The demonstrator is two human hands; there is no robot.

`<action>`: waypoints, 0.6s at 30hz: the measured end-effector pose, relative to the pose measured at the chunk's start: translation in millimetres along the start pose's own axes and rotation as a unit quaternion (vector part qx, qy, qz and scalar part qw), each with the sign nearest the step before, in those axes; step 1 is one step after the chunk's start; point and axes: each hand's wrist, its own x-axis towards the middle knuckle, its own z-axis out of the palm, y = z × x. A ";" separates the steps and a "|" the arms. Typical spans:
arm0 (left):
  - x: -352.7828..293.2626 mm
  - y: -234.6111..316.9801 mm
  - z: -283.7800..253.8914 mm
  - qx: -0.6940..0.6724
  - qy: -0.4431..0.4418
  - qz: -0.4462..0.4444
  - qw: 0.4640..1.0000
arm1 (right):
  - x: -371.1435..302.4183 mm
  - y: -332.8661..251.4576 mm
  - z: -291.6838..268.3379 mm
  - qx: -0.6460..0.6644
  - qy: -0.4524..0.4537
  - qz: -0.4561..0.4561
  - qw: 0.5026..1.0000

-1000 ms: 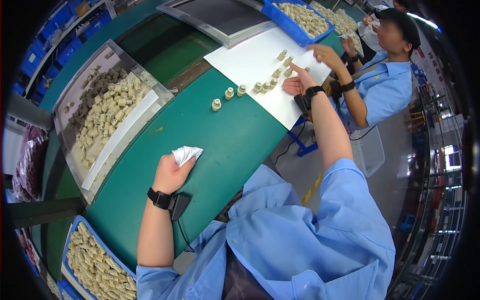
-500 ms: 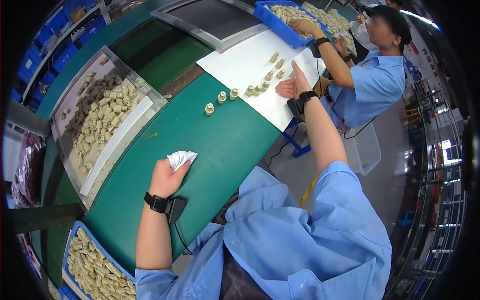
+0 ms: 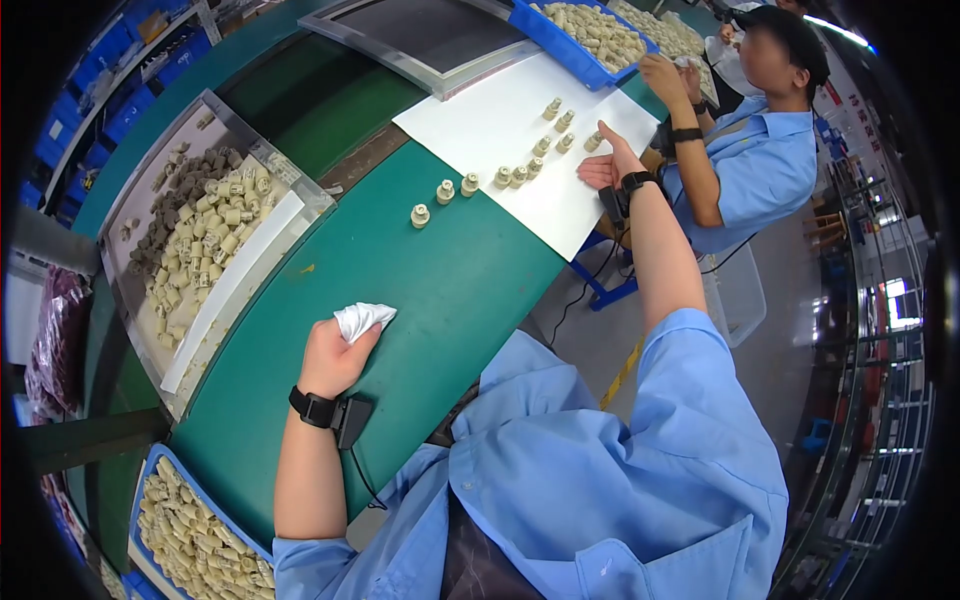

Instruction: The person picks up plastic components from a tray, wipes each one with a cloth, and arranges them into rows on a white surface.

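My left hand (image 3: 332,360) rests low over the green tabletop, its fingers closed around a crumpled white cloth (image 3: 363,321). Farther off to the right, my right hand (image 3: 614,164) is open over a white sheet (image 3: 545,205), thumb apart from the fingers and palm turned left. One small cream capped cylinder (image 3: 593,142) stands beside its thumb and fingers; I cannot tell whether they touch. Several similar cylinders (image 3: 519,176) stand upright on the sheet to the left of that hand. Three more, including a cream cylinder (image 3: 420,216), stand on the green tabletop (image 3: 430,290).
A framed tray (image 3: 235,290) at left holds cream and grey-brown pieces. Blue bins of cream pieces sit at the lower left (image 3: 148,490) and far right (image 3: 540,38). A co-worker (image 3: 755,170) works at the right. A dark framed panel (image 3: 440,85) lies at the back.
My right hand has moved a little to the right and away from the row of cylinders. The co-worker's hand has lifted out of the blue bin. My left hand stays put.
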 end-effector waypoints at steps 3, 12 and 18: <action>-0.2 -1.9 0.7 -0.010 -0.007 -0.004 1.000 | -3.6 -1.5 2.1 -0.006 0.002 0.001 1.000; 2.2 -1.6 -0.8 0.000 -0.009 -0.003 1.000 | 0.3 -1.8 10.5 -0.087 0.030 -0.019 0.996; 0.1 -5.9 0.3 -0.008 0.000 -0.003 1.000 | 1.0 3.9 9.4 -0.055 0.028 -0.047 0.997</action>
